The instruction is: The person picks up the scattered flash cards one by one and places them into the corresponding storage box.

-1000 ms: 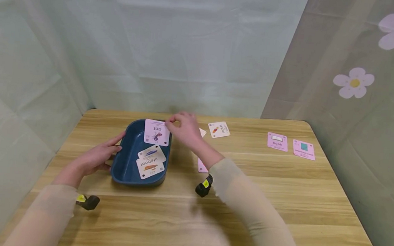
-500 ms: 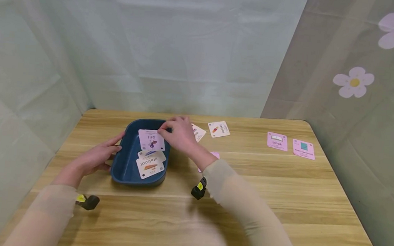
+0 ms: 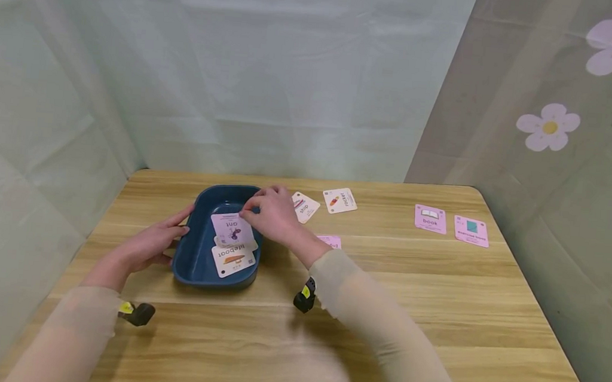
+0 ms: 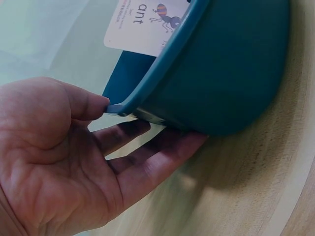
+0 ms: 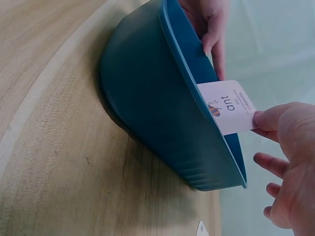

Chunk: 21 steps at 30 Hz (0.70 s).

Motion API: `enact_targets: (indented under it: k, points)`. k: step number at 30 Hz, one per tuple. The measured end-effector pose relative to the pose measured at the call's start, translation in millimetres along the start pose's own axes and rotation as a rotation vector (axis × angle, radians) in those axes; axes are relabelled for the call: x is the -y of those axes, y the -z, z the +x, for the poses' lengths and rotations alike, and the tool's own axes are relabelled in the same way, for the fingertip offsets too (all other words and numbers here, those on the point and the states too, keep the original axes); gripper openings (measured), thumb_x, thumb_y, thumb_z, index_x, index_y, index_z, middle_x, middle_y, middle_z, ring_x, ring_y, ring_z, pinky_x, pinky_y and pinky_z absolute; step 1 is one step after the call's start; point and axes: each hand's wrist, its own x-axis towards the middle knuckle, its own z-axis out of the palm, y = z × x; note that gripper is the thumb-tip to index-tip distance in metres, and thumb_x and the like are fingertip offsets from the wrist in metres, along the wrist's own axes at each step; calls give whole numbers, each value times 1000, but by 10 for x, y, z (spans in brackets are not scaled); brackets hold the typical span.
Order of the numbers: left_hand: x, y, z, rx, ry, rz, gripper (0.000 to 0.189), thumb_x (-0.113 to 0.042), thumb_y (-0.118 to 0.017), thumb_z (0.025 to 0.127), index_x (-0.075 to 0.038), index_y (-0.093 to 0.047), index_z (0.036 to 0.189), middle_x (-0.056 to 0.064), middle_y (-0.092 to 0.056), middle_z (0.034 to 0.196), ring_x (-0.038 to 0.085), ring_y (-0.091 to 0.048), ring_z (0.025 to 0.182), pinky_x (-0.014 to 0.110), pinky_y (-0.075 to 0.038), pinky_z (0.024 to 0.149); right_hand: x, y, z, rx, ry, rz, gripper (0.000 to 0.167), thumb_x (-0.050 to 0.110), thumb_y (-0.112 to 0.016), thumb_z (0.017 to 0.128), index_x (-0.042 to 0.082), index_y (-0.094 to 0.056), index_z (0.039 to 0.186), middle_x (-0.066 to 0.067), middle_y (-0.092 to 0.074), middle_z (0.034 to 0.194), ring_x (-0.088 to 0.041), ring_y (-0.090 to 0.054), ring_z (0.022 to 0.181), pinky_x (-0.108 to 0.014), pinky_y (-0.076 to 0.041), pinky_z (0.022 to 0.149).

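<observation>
Blue bin (image 3: 199,248), gripped at one side by the left hand (image 3: 149,242), hold steady, and lay flat the ant card (image 5: 227,105), tilted partly inside and pinched at its edge by the right hand (image 3: 275,214).

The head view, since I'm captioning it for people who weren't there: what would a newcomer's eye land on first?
Probably the dark blue bin left of center on the table, its left side held by the left hand. Next, perhaps, the pink ant card that the right hand pinches at the bin's opening. The large pale flowers on the backdrop at upper right stand out too.
</observation>
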Motion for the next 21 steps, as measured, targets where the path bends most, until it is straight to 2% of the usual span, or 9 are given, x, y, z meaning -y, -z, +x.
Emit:
enact_targets:
  k: [9, 16, 21]
  points:
    - [5, 2, 3, 3, 7, 0, 64, -27, -32, 113, -43, 7, 162, 32, 0, 166, 55, -28, 143, 52, -53, 91, -11, -15, 0, 16, 1, 6, 18, 42, -70, 98, 30, -81, 102, 4, -63, 126, -27, -36, 139, -46, -29, 114]
    - [23, 14, 15, 7, 6, -1, 64, -29, -32, 113, -44, 6, 162, 32, 1, 166, 55, -28, 143, 58, -50, 95, -63, -16, 9, -2, -5, -8, 25, 41, -65, 100, 31, -77, 119, 1, -60, 140, -29, -34, 143, -48, -26, 117]
    - [28, 18, 25, 7, 7, -8, 63, -29, -32, 113, -44, 7, 162, 32, 2, 166, 56, -27, 143, 57, -52, 93, -106, 35, 12, -20, -13, -5, 31, 41, -65, 100, 31, -73, 128, 1, -58, 144, -30, -34, 144, -48, -25, 117]
